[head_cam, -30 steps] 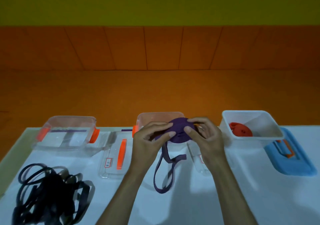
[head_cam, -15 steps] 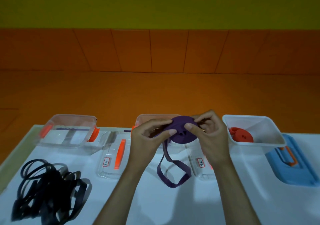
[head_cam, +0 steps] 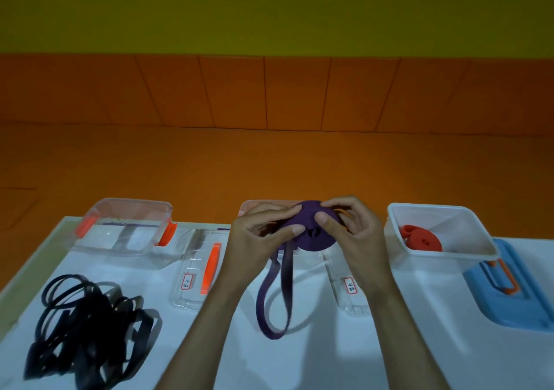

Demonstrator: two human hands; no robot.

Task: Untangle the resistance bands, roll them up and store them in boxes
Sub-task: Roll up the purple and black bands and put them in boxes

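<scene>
Left grip point(head_cam: 254, 245) and right grip point(head_cam: 356, 239) pinch the purple roll point(head_cam: 311, 241); its loop point(head_cam: 271, 335) swung left

Dim and heavily colour-cast, darkening toward the corners. Lit from the upper left, with soft shadows thrown rightward across the white bench point(head_cam: 299, 365) from the black bands point(head_cam: 87, 329) and the white box point(head_cam: 425, 259). Slightly soft all over, with wide-angle bowing near the edges.

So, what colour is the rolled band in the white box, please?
The rolled band is red; the head view shows it.
</scene>
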